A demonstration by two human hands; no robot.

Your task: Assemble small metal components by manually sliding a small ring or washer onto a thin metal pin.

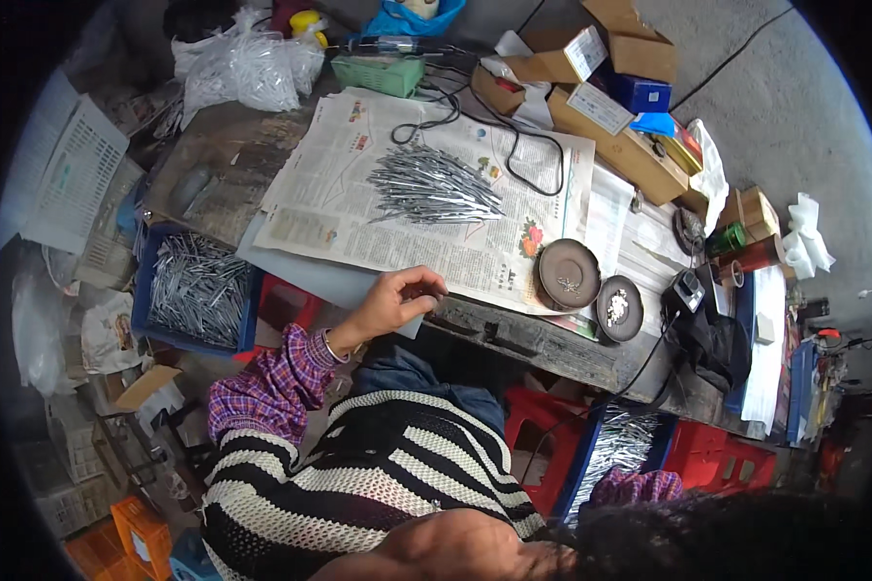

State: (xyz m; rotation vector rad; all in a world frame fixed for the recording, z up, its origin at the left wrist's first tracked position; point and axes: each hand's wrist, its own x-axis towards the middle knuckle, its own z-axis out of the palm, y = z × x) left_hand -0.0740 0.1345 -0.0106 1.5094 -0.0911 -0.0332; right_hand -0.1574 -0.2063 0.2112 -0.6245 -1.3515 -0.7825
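My left hand [389, 302] hovers at the near edge of the workbench, by the border of a spread newspaper [329, 194]. Its fingers are curled and thumb and fingertips come close together; whatever lies between them, if anything, is too small to make out. On the newspaper, beyond this hand, lies a heap of slim silver metal pieces [431, 186]. Only the plaid sleeve [638, 486] of my right arm shows, beside a blue crate [583, 474] of similar metal pieces at the lower right; the right hand itself is hidden.
Two round brown dishes [569, 259] with small parts stand near the bench's front edge. Another blue crate [145, 329] full of metal pieces is at the left. A green box-shaped device [378, 76] with a black cable sits behind; cardboard boxes [630, 155] crowd the back right.
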